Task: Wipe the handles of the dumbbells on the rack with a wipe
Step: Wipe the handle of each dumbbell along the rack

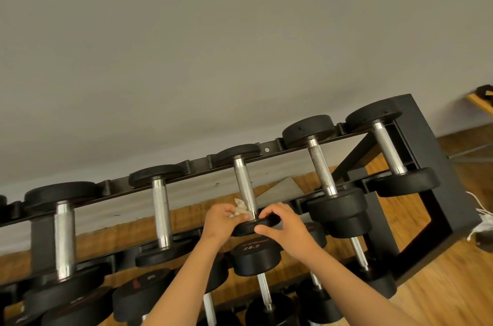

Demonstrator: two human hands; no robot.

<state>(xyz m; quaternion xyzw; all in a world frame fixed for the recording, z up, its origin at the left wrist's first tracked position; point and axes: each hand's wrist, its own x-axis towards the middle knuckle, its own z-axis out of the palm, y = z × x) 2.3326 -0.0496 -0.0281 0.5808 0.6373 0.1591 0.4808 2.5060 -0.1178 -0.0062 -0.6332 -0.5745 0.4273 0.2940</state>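
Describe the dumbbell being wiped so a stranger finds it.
On the black rack, take the top row. The dumbbell is third from the right. Only it has the right hand on its near head and the left hand holding a wipe.

Five dumbbells (pixel 161 208) side by side on rack (pixel 426 165) top tier, more below, wall (pixel 213 45) behind, wipe (pixel 241 207) left of middle dumbbell (pixel 244 184)

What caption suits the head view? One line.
Left hand holds a wipe at the handle of a racked dumbbell; right hand grips its near head.
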